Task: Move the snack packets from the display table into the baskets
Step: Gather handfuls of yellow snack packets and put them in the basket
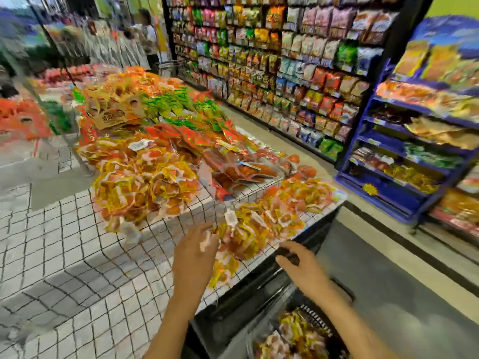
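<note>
The display table is split by a black wire grid into compartments heaped with yellow-and-orange snack packets. My left hand reaches over the nearest pile of packets. Its fingers are spread and touch a pale packet at the pile's edge. My right hand hovers at the table's front corner with curled fingers around a dark patch that motion blur keeps me from identifying. Below it, a dark basket at the bottom edge holds several of the same packets.
Green and red packets fill compartments farther back on the table. A tall wall shelf of snack bags runs along the aisle. A blue rack of goods stands to the right, and people stand at the far left.
</note>
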